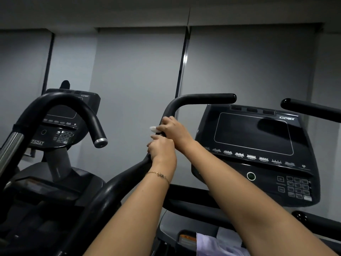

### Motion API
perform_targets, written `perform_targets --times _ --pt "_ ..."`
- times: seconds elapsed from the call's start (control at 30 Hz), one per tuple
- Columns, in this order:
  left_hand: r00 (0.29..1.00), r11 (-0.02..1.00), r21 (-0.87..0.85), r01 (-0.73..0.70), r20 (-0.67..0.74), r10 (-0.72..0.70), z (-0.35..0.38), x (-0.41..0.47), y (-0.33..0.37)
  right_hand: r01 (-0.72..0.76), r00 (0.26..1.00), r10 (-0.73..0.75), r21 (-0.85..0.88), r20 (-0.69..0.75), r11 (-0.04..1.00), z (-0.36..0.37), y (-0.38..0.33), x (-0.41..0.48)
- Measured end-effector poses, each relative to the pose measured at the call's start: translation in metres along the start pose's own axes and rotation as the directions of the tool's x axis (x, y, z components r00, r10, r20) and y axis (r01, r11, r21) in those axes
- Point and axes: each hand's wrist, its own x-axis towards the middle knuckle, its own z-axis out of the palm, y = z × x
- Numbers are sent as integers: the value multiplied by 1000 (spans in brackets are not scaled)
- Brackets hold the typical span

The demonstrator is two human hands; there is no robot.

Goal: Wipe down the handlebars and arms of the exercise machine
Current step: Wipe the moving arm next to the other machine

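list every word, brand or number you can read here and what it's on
"CYBEX": top right of the right console.
"750AT": lower left edge of the left console.
"CYBEX": top of the left console, small, just readable.
Too small to read: labels under the right screen, right keypad, left keypad.
Blurred: orange sticker at the bottom.

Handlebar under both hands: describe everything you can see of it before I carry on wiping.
The handlebar is a black, matte, rubbery-looking tube. It rises at a slant from the lower left, bends above the hands and runs level to the right, ending in a rounded cap near the top of the console. The left hand wraps it below the bend. The right hand, just above, holds a white wipe against it. No damage shows, and its base is out of view.
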Motion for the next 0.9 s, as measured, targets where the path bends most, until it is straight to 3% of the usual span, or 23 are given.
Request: perform_targets --times 0.1,0.3,0.37,0.47,0.53,0.67,0.73,0.83,0.9 --pt "1000 999 -38 -4 -8 4 13 -2 2 39 999 -38 16 -23 999 3 16 -5" --pt "999 998 -61 -19 -34 17 19 2 -3 19 999 -24 -113 -36 993 -11 40 22" --pt "999 997 -78 -20 -33 18 21 0 -5 -146 985 139 -67 -98 987 -20 57 31" --pt "1000 998 -66 -15 -24 13 20 0 -4 -361 906 363 53 -219 931 -22 80 40" --pt "1000 998 -59 -11 3 11 19 1 1 -325 919 321 19 -230 945 -14 69 46" --pt "999 999 -34 11 39 -10 18 3 7 -33 992 13 -152 -129 988 -2 41 47" --pt "999 1000 -26 6 32 -5 18 3 7 13 995 -37 -253 -92 967 -12 52 50" --pt "1000 1000 0 -11 13 11 16 1 5 -219 965 159 -311 -207 925 -34 85 53" --pt "1000 1000 17 -17 19 16 15 -1 5 -454 872 375 -233 -315 860 -43 104 52"
